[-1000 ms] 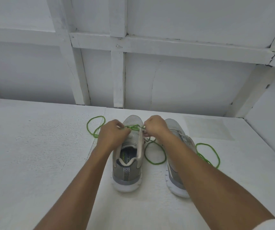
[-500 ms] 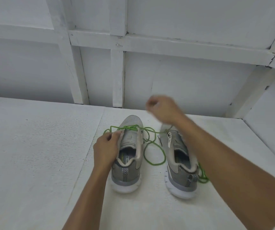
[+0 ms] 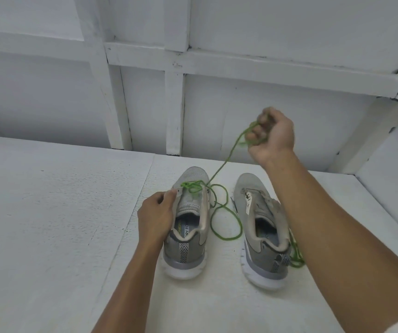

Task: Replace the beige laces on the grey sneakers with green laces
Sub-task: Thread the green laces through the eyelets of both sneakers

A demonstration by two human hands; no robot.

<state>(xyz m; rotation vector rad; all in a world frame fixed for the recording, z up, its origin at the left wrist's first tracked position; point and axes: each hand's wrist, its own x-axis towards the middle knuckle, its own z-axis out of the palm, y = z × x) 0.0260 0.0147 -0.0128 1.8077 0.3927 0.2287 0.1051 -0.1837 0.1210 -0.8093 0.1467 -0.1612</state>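
Two bare forearms reach in from the bottom of the frame over a white surface (image 3: 49,212), where a pair of grey sneakers stands heels toward the camera. At centre frame, the left hand (image 3: 156,218) steadies the left sneaker (image 3: 188,251), its grip pinching the shoe's upper at the left eyelet edge, beside the tongue. A green lace (image 3: 227,155) is threaded across the front eyelets of this shoe; one part lies in slack loops on the surface between the two shoes, and another runs taut, up and to the right. The right sneaker (image 3: 263,258), just beside it at lower right of centre, has bare eyelets, with a second green lace (image 3: 297,258) bunched on the surface against its outer side. Above and beyond the shoes, right of centre, the raised right hand (image 3: 273,137) has its grip clenched round the gathered end of the taut lace. A white panelled wall (image 3: 241,104) fills the upper frame.
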